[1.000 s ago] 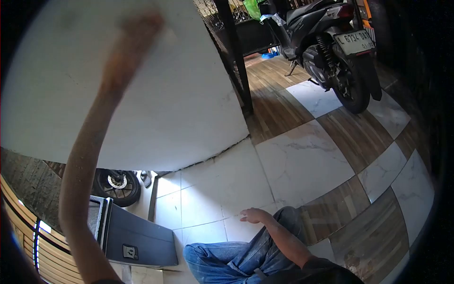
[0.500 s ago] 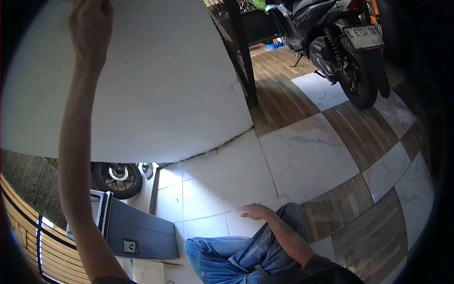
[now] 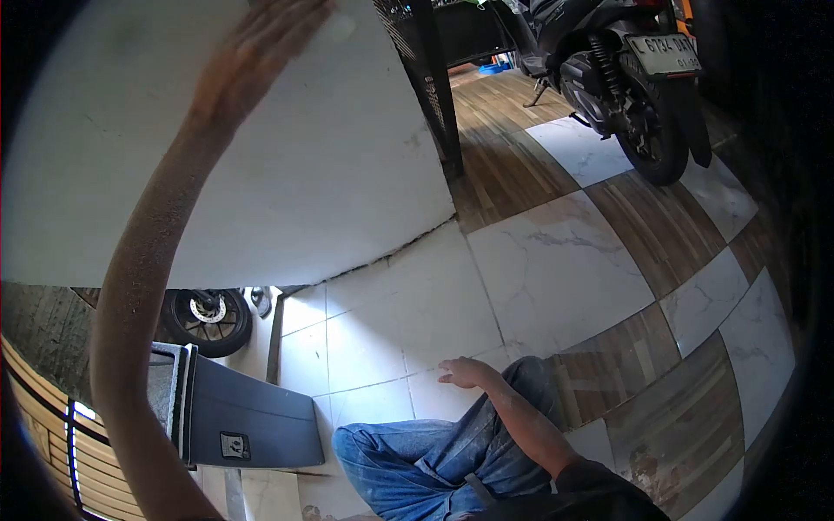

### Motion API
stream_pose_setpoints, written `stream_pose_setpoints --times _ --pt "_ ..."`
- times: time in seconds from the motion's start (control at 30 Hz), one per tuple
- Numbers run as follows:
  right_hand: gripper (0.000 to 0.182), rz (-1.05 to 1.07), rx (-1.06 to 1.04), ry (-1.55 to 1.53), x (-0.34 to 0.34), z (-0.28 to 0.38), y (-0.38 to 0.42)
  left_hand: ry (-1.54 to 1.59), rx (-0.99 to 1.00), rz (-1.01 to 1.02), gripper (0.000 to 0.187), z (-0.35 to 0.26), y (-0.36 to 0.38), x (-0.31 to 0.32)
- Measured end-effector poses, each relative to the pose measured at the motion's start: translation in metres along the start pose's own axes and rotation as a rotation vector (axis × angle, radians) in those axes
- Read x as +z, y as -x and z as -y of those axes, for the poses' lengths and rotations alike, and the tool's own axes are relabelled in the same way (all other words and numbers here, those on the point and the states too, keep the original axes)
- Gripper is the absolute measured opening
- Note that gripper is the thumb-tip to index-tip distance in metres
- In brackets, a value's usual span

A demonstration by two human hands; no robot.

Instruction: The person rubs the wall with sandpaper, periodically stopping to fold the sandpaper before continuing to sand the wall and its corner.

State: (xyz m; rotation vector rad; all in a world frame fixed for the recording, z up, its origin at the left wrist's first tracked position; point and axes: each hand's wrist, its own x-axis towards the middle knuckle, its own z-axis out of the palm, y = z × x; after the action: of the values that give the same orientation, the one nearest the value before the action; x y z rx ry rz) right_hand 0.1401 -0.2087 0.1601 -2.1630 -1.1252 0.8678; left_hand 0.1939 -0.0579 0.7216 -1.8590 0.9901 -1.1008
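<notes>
My left hand [image 3: 261, 56] is raised at the top of the view against the white wall [image 3: 304, 200]. Its fingers are stretched out and a little smeared by motion; the tips reach toward the top edge. I see nothing held, though the palm side is hidden. A faint pale spot shows on the wall beside the fingertips. Lower down, my right hand [image 3: 465, 372] hangs loosely over my bent knee in blue jeans [image 3: 404, 456]. Its fingers are slightly apart with nothing in them.
A grey bin [image 3: 252, 412] stands at lower left, near a wheel [image 3: 208, 319] behind the wall's edge. Wooden slats [image 3: 52, 451] lie at far left. A parked motorbike [image 3: 625, 95] stands upper right on the tiled floor [image 3: 556, 260], past a dark metal frame [image 3: 439, 104].
My left hand has swept right across the wall, and its fingers have gone from bunched to stretched out. The right hand stays over the knee. The view has shifted slightly.
</notes>
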Motion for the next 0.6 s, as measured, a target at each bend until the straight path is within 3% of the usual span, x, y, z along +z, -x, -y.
stream_pose_setpoints --times 0.07,0.1,0.2,0.27,0.3,0.33,0.37,0.4,0.47,0.5,0.57,0.6 --pt "0.052 -0.003 -0.019 -0.014 -0.002 0.002 -0.003 0.058 -0.250 -0.181 0.045 0.004 -0.017 -0.019" --pt "0.052 -0.008 -0.056 -0.001 -0.002 0.000 -0.004 0.020 -0.255 -0.253 0.045 0.001 -0.021 -0.017" --pt "0.052 -0.006 -0.056 0.022 0.003 -0.001 -0.003 -0.044 0.020 -0.067 0.045 -0.031 -0.008 0.022" --pt "0.053 -0.023 -0.031 0.039 -0.003 -0.002 -0.002 0.016 0.048 -0.012 0.045 -0.033 -0.006 0.030" --pt "0.053 -0.013 -0.031 0.010 -0.005 0.001 0.001 0.116 -0.075 -0.045 0.045 -0.026 -0.013 0.021" --pt "0.052 0.001 -0.028 -0.021 -0.006 0.004 0.003 0.716 -0.550 -0.088 0.045 -0.037 -0.034 -0.005" --pt "0.052 0.002 -0.024 -0.022 -0.007 0.002 0.000 1.007 -0.805 -0.159 0.046 -0.044 -0.048 -0.020" --pt "0.052 -0.014 -0.058 -0.005 -0.004 -0.001 -0.002 0.415 -0.405 -0.318 0.042 -0.021 -0.047 -0.006" --pt "0.052 -0.014 -0.090 0.015 -0.004 -0.002 0.001 -0.176 -0.003 -0.426 0.040 -0.021 -0.029 0.015" --pt "0.052 -0.023 -0.075 0.001 -0.010 0.003 0.003 0.228 -0.106 -0.282 0.041 -0.043 -0.009 0.032" --pt "0.053 -0.020 -0.068 -0.015 -0.006 0.002 0.000 0.093 0.027 0.067 0.044 -0.081 0.024 0.050" --pt "0.054 -0.026 -0.087 -0.047 -0.002 -0.006 -0.008 0.346 -0.054 0.269 0.045 -0.099 0.047 0.061"
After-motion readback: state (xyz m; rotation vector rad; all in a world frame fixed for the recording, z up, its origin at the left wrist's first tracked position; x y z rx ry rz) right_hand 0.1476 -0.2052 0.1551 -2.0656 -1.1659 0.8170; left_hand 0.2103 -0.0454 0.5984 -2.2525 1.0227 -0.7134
